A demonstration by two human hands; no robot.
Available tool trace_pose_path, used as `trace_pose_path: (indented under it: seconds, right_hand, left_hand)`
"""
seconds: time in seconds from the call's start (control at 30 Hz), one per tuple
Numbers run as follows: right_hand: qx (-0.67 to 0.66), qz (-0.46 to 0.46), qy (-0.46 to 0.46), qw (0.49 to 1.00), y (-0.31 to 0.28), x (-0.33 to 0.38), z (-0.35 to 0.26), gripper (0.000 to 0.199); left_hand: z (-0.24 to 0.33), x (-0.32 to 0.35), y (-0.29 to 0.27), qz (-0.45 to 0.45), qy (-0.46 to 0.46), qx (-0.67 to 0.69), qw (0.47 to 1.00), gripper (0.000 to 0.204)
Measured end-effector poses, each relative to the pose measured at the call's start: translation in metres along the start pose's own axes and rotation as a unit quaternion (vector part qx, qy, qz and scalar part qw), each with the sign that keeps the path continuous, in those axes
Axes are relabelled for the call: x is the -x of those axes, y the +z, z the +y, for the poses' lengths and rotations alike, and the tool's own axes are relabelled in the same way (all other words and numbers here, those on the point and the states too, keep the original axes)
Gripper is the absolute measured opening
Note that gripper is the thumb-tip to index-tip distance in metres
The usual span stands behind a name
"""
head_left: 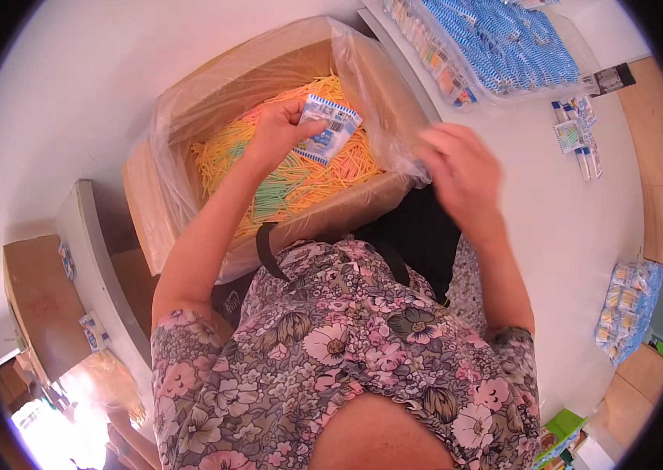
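Observation:
My left hand (278,135) is closed on the edge of a small clear-and-white packet (327,133) with blue striped ends. The packet hangs over a cardboard box (331,223) lined with clear plastic. Loose thin sticks (280,188) in yellow, orange, pink and green lie heaped inside it. Beyond the box's right rim is my right hand (461,172), raised apart from the packet. Motion smears its fingers, so whether they hold anything does not show.
On the white table to the right stands a clear plastic tub (496,98) full of blue-striped packets. A few loose packets (578,137) lie beside it. Farther right sits a bundle of filled packets (628,309). Another cardboard box (45,294) is at the left.

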State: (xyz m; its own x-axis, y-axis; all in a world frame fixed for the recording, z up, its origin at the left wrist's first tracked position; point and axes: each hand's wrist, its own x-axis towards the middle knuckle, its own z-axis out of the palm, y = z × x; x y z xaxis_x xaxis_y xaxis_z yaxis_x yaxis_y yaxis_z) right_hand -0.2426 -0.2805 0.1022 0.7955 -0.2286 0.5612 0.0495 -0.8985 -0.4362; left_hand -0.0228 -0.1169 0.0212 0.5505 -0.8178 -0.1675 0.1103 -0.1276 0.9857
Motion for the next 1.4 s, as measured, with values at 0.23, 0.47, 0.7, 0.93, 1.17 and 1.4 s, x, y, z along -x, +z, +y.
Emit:
trace_pose_path:
  seconds: [0.23, 0.47, 0.7, 0.93, 1.17, 1.4]
  right_hand:
    - [-0.225, -0.067, 0.113, 0.966, 0.098, -0.035, -0.011, 0.026]
    - [-0.159, -0.006, -0.040, 0.986, 0.119, -0.053, -0.009, 0.013]
    - [-0.460, -0.247, 0.375, 0.766, 0.124, -0.056, -0.009, 0.044]
    - [-0.354, -0.227, 0.285, 0.862, 0.148, -0.043, -0.037, 0.025]
    - [0.001, -0.033, -0.130, 0.991, 0.122, -0.072, -0.031, 0.018]
    - [0.019, 0.005, -0.211, 0.977, 0.111, -0.078, -0.023, 0.024]
  left_hand:
    - [0.013, 0.040, -0.001, 0.005, 0.042, 0.035, 0.999, 0.015]
    - [-0.006, 0.046, -0.013, 0.033, 0.032, 0.100, 0.994, 0.017]
    - [-0.024, 0.030, -0.034, 0.069, 0.065, 0.350, 0.932, 0.021]
    - [-0.023, 0.030, -0.034, 0.065, 0.104, 0.421, 0.899, 0.023]
    - [0.010, 0.048, -0.049, -0.001, 0.012, 0.527, 0.850, 0.036]
    - [-0.009, 0.043, -0.042, -0.028, -0.022, 0.363, 0.931, 0.029]
